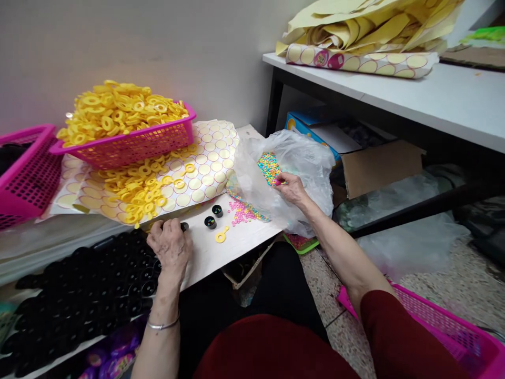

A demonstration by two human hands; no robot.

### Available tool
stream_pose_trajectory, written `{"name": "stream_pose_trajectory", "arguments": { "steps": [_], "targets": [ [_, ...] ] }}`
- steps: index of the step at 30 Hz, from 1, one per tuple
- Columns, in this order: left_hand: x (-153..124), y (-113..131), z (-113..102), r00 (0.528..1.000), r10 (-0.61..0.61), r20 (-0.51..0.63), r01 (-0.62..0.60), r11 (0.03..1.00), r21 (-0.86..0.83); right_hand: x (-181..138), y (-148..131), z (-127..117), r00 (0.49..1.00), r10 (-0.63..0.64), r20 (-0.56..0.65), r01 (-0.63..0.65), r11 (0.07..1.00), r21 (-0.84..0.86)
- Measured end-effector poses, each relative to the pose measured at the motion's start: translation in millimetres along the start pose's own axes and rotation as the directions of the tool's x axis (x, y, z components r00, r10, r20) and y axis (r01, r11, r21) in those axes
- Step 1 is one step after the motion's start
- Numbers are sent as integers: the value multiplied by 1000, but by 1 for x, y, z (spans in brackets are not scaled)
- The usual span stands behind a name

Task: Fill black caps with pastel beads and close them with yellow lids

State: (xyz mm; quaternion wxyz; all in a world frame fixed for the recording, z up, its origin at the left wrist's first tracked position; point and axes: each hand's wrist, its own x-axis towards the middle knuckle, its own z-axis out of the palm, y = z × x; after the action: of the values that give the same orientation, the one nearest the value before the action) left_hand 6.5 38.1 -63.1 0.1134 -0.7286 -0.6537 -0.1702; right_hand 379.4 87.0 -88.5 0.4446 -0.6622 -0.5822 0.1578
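My left hand (172,243) rests at the board's left edge, its fingers curled round a small black cup (184,226) that is partly hidden. Two more black cups (210,222) stand on the white board (201,258), with a yellow ring with a short handle (221,235) beside them. Over the clear plastic bag (307,158), my right hand (291,188) pinches a small pink object (278,182) at the edge of the multicoloured beads (269,166). Most of that pink object is hidden by my fingers. Loose pink beads (241,212) lie between the cups and the bag.
A pink basket (134,145) heaped with yellow rings (118,113) stands on sticker sheets (213,158); more rings have spilled in front. Rows of black round parts (90,284) lie at left. A white table (379,95), an open carton (379,168) and another pink basket (442,326) are at right.
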Motion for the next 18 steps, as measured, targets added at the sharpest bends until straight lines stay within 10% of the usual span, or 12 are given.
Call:
{"name": "stream_pose_trajectory", "arguments": {
  "steps": [6,13,18],
  "targets": [
    [-1,21,8,997,65,-47,-79,907,-413,-3,-10,-1,996,19,-88,-36,982,-187],
    [-8,64,23,973,36,230,183,491,-852,-3,-14,-1,987,163,5,-153,914,375],
    [-8,95,24,975,84,208,176,287,-942,-25,-46,-15,975,202,96,-220,784,580]
  ]
}}
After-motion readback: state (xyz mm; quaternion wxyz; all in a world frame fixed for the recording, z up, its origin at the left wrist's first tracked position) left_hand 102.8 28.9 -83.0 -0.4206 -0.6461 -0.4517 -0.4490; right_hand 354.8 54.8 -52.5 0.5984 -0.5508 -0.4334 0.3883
